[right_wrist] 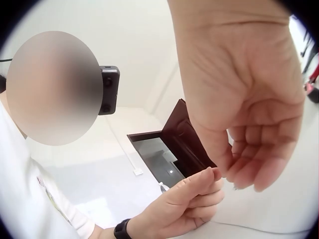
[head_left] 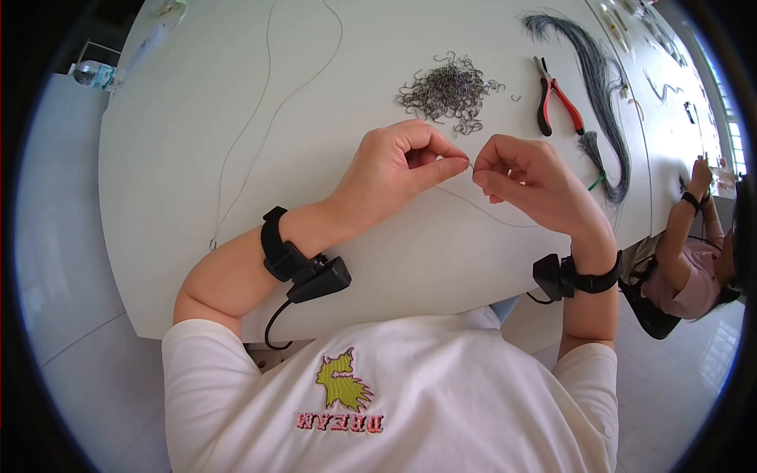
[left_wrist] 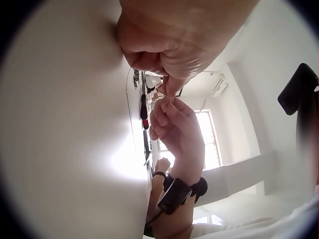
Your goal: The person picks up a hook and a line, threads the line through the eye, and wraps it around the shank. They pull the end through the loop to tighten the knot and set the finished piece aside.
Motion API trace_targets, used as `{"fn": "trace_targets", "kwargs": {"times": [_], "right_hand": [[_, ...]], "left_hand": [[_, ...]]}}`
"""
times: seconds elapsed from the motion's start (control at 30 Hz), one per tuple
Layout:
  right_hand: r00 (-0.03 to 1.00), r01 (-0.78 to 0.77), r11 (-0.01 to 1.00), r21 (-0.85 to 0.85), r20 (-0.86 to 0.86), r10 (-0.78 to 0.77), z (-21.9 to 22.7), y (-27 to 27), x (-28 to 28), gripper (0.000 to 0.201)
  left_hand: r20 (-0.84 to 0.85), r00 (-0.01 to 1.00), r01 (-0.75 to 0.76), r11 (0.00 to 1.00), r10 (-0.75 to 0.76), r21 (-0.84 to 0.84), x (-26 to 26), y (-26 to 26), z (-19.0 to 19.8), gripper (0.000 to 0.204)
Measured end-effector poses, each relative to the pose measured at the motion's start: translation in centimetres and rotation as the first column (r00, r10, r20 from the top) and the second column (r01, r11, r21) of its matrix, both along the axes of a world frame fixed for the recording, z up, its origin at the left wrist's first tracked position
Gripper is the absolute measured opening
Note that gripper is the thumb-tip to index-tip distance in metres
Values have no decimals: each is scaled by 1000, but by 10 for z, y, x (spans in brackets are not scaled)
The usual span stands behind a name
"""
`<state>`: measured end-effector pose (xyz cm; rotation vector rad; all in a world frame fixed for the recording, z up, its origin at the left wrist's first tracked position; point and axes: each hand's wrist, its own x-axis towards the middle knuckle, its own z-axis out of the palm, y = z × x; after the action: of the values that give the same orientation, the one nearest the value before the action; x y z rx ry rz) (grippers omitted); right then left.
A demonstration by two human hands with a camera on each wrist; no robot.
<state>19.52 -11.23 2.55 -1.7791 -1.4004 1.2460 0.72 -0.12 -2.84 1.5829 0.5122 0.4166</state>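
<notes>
Above the table, my left hand (head_left: 402,162) pinches a thin grey line (head_left: 485,213) between thumb and index finger. My right hand (head_left: 540,181) meets it fingertip to fingertip, its thumb and index finger pinching the short bit of line that shows between the hands. A small shiny tip (right_wrist: 236,188) peeks out under the right fingers in the right wrist view; I cannot tell what it is. Just beyond the hands lies a pile of small dark metal hooks (head_left: 445,91). Another long line (head_left: 251,118) loops over the table to the left, ending near my left forearm.
Pliers (head_left: 556,98) with red and black handles lie right of the hooks. Beside them is a long bundle of grey strands (head_left: 603,87), tied with green. A plastic bottle (head_left: 95,75) is at the far left edge. Another person (head_left: 694,252) sits at the right.
</notes>
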Motion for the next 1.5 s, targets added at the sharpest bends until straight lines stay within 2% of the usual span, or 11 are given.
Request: {"fn": "trace_targets", "kwargs": {"times": [0.17, 0.37, 0.57, 0.63, 0.67, 0.73, 0.87, 0.97, 1.03, 1.13, 1.5], "right_hand": [[998, -64, 998, 3, 27, 64, 0, 2, -1, 11], [999, 0, 999, 49, -35, 2, -5, 2, -1, 11], [990, 130, 980, 150, -74, -120, -9, 3, -9, 15], [967, 215, 940, 266, 77, -243, -4, 4, -12, 14], [967, 214, 940, 266, 77, -242, -3, 3, -15, 14], [952, 93, 935, 343, 244, -184, -2, 2, -19, 13], [965, 163, 943, 291, 152, -214, -6, 1, -20, 9], [953, 185, 914, 362, 160, -256, -3, -1, -17, 6], [945, 93, 867, 490, 231, -232, -1, -2, -19, 5], [949, 39, 851, 524, 247, -196, -4, -1, -26, 6], [914, 33, 796, 605, 304, -269, -11, -4, -26, 7]], "left_hand": [[-44, 999, 13, 999, -14, -35, -1, 1, 3, 8], [-69, 997, 36, 994, -43, -100, -1, 4, 5, 10], [-57, 998, 8, 984, -18, -176, -1, 5, 5, 15], [-50, 999, -6, 983, -4, -184, -1, 5, 4, 15], [-45, 999, -16, 981, 7, -193, -1, 4, 4, 15], [-34, 999, -17, 981, 11, -192, -1, 4, 2, 15], [-6, 1000, -19, 985, 18, -170, -1, 5, 1, 15], [-17, 999, -43, 984, 41, -175, -1, 5, 3, 15], [-24, 999, -37, 984, 33, -176, -1, 5, 3, 15], [-9, 1000, -14, 982, 13, -187, 1, 5, -1, 15], [-38, 999, -8, 970, -2, -242, -2, 2, 9, 18]]}}
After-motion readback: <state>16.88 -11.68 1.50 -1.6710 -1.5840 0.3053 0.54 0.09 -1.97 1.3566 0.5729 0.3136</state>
